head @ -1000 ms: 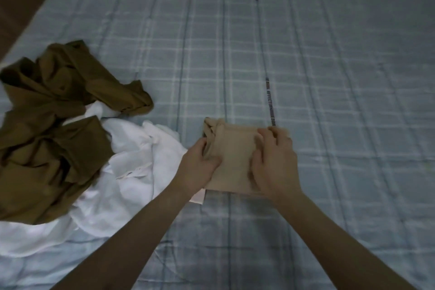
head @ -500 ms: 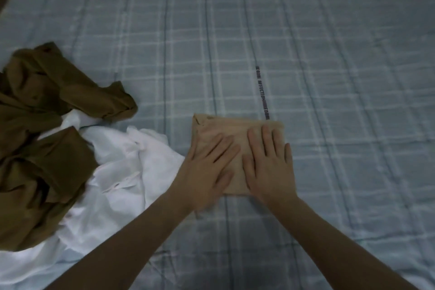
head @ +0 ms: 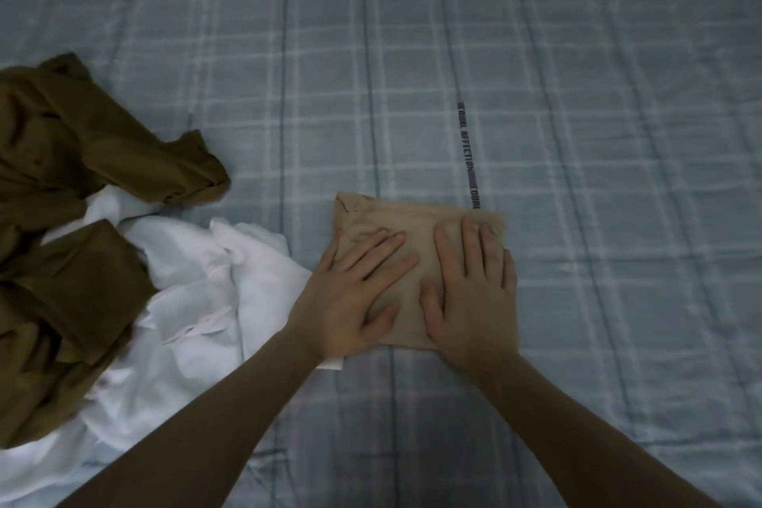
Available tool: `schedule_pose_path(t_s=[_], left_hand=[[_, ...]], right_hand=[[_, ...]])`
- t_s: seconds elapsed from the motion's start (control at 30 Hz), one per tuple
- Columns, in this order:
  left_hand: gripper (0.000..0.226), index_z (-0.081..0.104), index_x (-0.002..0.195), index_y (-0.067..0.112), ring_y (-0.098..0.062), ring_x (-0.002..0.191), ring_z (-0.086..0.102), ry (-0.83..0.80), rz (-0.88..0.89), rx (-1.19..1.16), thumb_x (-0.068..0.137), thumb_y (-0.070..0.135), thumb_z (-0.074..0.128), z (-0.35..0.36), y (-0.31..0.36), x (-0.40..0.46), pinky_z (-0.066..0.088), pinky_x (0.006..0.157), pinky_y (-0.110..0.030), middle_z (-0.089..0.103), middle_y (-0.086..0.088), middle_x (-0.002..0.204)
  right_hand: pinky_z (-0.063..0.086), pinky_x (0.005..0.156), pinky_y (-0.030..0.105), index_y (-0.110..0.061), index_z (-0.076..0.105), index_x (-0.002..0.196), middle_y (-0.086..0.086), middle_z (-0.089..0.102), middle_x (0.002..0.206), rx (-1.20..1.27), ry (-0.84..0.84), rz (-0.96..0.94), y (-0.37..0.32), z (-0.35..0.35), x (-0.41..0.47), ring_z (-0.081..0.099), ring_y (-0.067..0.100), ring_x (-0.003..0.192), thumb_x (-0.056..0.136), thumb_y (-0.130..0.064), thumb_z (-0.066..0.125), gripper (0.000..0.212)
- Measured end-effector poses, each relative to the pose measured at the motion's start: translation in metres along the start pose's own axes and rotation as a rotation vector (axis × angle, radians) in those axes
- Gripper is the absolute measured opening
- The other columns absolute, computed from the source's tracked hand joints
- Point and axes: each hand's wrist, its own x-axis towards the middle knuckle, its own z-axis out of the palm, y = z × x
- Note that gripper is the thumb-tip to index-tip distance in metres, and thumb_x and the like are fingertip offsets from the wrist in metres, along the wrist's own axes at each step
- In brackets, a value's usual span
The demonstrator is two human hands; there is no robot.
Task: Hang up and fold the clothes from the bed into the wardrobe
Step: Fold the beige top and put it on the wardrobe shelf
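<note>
Both hands, left hand (head: pixel 354 297), right hand (head: pixel 474 293), spread flat on folded beige garment (head: pixel 416 223), bedsheet (head: pixel 577 95) printed "AFFECTION"

The bed (head: pixel 577 74) wears a grey-blue checked sheet (head: pixel 247 54) with a dark printed strip of lettering (head: pixel 466 155) just beyond the right-hand fingers (head: pixel 470 243). Under both sets of fingers lies a folded beige garment (head: pixel 416 219) — flat on the sheet. Left of the left-hand fingers (head: pixel 383 247), a crumpled white garment (head: pixel 206 293) — an olive-brown one (head: pixel 62 161) heaped partly over it.
</note>
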Motion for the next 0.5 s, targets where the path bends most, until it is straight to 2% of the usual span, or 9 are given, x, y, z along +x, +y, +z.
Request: schedule_pose_path(t_s=[0.1, 0.2, 0.23, 0.3, 0.37, 0.43, 0.5], left_hand=[[0.056, 0.044, 0.147, 0.022, -0.017, 0.147, 0.023, 0.000, 0.014, 0.071, 0.096, 0.045, 0.040, -0.003, 0.004, 0.000, 0.011, 0.119, -0.055, 0.033, -0.001, 0.157], [0.056, 0.045, 0.146, 0.022, -0.022, 0.149, 0.020, 0.041, -0.062, 0.151, 0.095, 0.044, 0.045, -0.012, 0.017, -0.003, 0.000, 0.120, -0.052, 0.033, -0.005, 0.157], [0.055, 0.047, 0.145, 0.020, -0.025, 0.149, 0.021, 0.084, -0.113, 0.182, 0.094, 0.042, 0.047, -0.015, 0.026, -0.006, -0.001, 0.119, -0.052, 0.034, -0.007, 0.156], [0.052, 0.054, 0.138, 0.014, -0.028, 0.144, 0.031, 0.191, -0.157, 0.206, 0.090, 0.035, 0.053, -0.021, 0.046, -0.018, 0.005, 0.119, -0.051, 0.040, -0.012, 0.152], [0.056, 0.053, 0.137, 0.010, -0.028, 0.138, 0.038, 0.205, -0.075, 0.167, 0.083, 0.026, 0.056, -0.020, 0.064, -0.034, 0.017, 0.118, -0.046, 0.042, -0.012, 0.150], [0.069, 0.044, 0.145, 0.008, -0.027, 0.141, 0.035, 0.090, -0.003, 0.155, 0.079, 0.019, 0.059, -0.012, 0.070, -0.047, 0.023, 0.118, -0.042, 0.036, -0.011, 0.154], [0.074, 0.035, 0.150, 0.009, -0.027, 0.144, 0.031, 0.009, -0.022, 0.201, 0.080, 0.015, 0.059, -0.004, 0.069, -0.050, 0.026, 0.116, -0.041, 0.030, -0.009, 0.158]], right_hand=[[0.017, 0.115, 0.057, -0.023, 0.020, 0.154, 0.017, 0.023, 0.158, 0.008, -0.031, -0.016, -0.002, -0.003, 0.001, 0.019, 0.037, 0.145, 0.088, -0.051, 0.029, 0.072], [0.003, 0.118, 0.054, -0.026, -0.002, 0.155, 0.013, 0.002, 0.162, 0.047, -0.131, -0.082, 0.008, -0.016, 0.001, 0.000, 0.032, 0.149, 0.084, -0.061, 0.013, 0.081], [0.004, 0.118, 0.055, -0.023, -0.001, 0.155, 0.015, 0.001, 0.162, 0.046, -0.153, -0.122, 0.014, -0.024, -0.002, 0.001, 0.032, 0.149, 0.085, -0.060, 0.014, 0.081], [0.024, 0.112, 0.058, -0.011, 0.024, 0.152, 0.025, 0.022, 0.155, 0.040, -0.055, -0.227, 0.027, -0.040, -0.016, 0.024, 0.040, 0.142, 0.088, -0.046, 0.034, 0.073], [0.044, 0.098, 0.051, -0.008, 0.045, 0.139, 0.021, 0.044, 0.141, 0.026, 0.037, -0.365, 0.040, -0.048, -0.035, 0.045, 0.038, 0.125, 0.081, -0.032, 0.048, 0.063], [0.052, 0.086, 0.043, -0.008, 0.049, 0.134, 0.015, 0.052, 0.131, -0.037, -0.016, -0.460, 0.044, -0.047, -0.052, 0.053, 0.032, 0.114, 0.071, -0.031, 0.053, 0.067], [0.054, 0.083, 0.041, -0.003, 0.049, 0.134, 0.017, 0.054, 0.128, -0.106, -0.106, -0.463, 0.040, -0.041, -0.058, 0.056, 0.034, 0.109, 0.059, -0.028, 0.069, 0.082]])
